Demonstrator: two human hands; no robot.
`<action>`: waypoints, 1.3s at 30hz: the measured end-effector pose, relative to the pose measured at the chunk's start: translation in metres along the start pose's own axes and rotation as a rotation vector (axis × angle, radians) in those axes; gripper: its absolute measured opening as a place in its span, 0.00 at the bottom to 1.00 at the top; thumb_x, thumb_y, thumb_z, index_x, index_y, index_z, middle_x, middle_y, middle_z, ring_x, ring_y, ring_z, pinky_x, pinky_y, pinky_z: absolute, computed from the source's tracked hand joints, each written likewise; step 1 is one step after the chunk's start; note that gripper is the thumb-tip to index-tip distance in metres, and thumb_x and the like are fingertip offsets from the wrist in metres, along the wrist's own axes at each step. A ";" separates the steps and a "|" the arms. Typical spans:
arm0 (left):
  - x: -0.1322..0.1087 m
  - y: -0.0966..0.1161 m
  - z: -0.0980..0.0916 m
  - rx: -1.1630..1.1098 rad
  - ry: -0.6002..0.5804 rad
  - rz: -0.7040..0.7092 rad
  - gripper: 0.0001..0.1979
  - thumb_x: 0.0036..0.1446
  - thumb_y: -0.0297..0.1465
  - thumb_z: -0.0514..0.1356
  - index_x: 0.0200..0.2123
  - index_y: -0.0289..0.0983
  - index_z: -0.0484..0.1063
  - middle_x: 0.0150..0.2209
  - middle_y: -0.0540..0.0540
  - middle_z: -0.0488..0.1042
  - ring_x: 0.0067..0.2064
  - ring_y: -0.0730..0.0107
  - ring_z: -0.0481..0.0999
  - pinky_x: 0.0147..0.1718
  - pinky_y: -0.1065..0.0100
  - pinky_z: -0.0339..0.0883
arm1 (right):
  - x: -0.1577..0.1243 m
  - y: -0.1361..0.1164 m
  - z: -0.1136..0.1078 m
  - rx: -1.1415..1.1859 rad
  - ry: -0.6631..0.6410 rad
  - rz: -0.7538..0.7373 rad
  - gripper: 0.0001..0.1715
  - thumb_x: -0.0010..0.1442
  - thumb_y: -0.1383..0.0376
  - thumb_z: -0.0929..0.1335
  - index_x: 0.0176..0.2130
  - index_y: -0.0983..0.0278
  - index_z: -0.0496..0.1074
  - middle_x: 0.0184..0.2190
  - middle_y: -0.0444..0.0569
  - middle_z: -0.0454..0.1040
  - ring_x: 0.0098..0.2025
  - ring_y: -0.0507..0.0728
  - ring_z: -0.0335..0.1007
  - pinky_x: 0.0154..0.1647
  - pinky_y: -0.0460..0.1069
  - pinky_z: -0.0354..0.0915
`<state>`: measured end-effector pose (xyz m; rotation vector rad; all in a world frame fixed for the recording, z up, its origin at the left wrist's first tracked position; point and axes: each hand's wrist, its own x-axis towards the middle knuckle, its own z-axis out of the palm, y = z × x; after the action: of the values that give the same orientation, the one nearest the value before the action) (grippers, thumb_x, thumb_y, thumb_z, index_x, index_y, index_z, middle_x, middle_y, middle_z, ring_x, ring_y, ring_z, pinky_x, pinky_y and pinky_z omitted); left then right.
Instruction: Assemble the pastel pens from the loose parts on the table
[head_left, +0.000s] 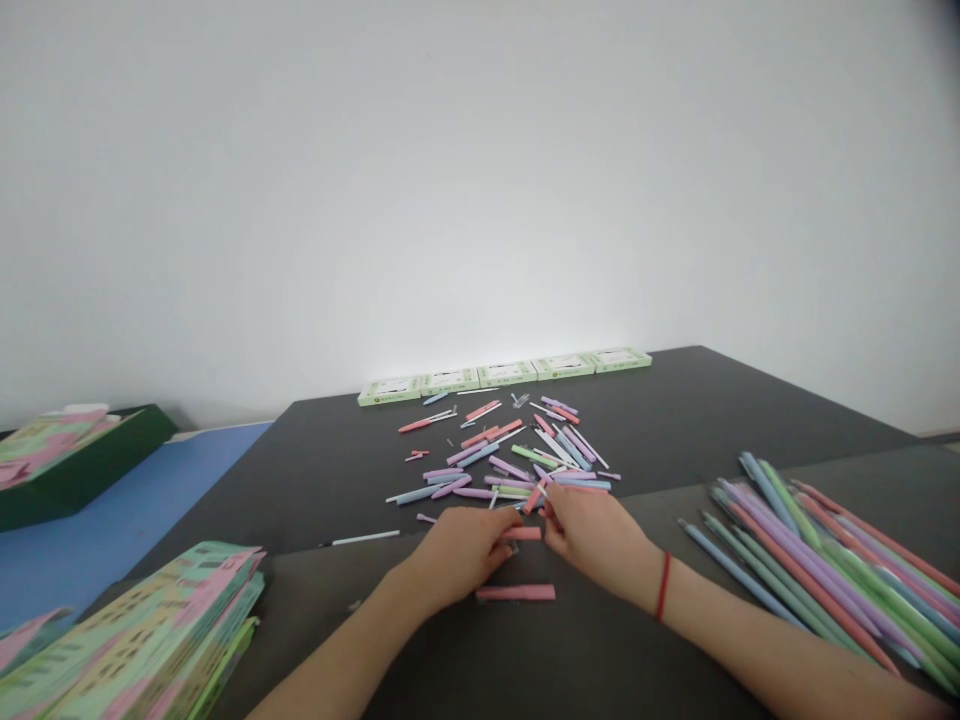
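Holding a pink tube (522, 533) in your left hand (463, 548), you have its thumb and fingers closed on one end. Your right hand (596, 525) is curled just beside it, fingertips at a short red tube (533, 498); you can't tell whether they clamp it or only touch it. Another pink tube (517, 593) lies loose on the table (600, 650), nearer you and apart from both hands.

Plenty seems left: a spread of loose pen parts (454, 478) covers the middle, barrels and thin white sticks mixed together. To your right, a heap of long pens (806, 570) looks whole, though you can't tell if those are finished. Five flat boxes (507, 374) stand in a row at the far edge.
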<state>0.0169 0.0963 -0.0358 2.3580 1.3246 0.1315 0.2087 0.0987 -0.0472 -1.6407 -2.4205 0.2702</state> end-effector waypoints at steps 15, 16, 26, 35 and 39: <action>-0.010 0.015 -0.003 -1.077 -0.067 -0.105 0.14 0.52 0.44 0.55 0.31 0.40 0.58 0.18 0.61 0.43 0.18 0.78 0.40 0.17 0.73 0.37 | -0.019 -0.013 -0.013 0.925 -0.085 0.040 0.09 0.58 0.66 0.55 0.34 0.62 0.62 0.19 0.35 0.55 0.16 0.48 0.45 0.15 0.41 0.46; -0.013 0.018 -0.003 -1.140 -0.089 -0.112 0.15 0.51 0.44 0.57 0.31 0.40 0.58 0.18 0.62 0.43 0.18 0.79 0.39 0.17 0.73 0.35 | -0.023 -0.015 -0.016 0.996 -0.071 0.051 0.08 0.58 0.65 0.57 0.35 0.62 0.63 0.19 0.36 0.58 0.16 0.48 0.46 0.15 0.41 0.46; -0.037 0.052 0.029 -1.433 -0.140 -0.152 0.15 0.47 0.38 0.64 0.28 0.35 0.64 0.15 0.62 0.47 0.16 0.84 0.40 0.17 0.72 0.29 | -0.066 -0.022 -0.017 0.926 0.020 -0.069 0.06 0.55 0.67 0.64 0.28 0.63 0.69 0.23 0.41 0.70 0.26 0.51 0.63 0.28 0.44 0.58; -0.026 0.055 0.059 -1.630 -0.180 -0.061 0.14 0.55 0.42 0.54 0.30 0.36 0.64 0.19 0.56 0.53 0.18 0.78 0.49 0.17 0.73 0.33 | -0.057 0.007 -0.039 0.914 0.101 -0.004 0.09 0.60 0.61 0.61 0.34 0.63 0.67 0.21 0.38 0.62 0.18 0.49 0.54 0.20 0.44 0.53; -0.025 0.050 0.066 -1.647 -0.200 0.007 0.15 0.55 0.42 0.57 0.29 0.35 0.65 0.19 0.54 0.59 0.18 0.77 0.55 0.16 0.74 0.39 | -0.057 0.005 -0.045 0.816 0.186 -0.060 0.07 0.59 0.64 0.63 0.31 0.63 0.68 0.24 0.42 0.67 0.28 0.53 0.63 0.30 0.46 0.58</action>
<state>0.0620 0.0316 -0.0711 0.9022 0.5686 0.6560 0.2458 0.0491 -0.0089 -1.1468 -1.8288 0.9025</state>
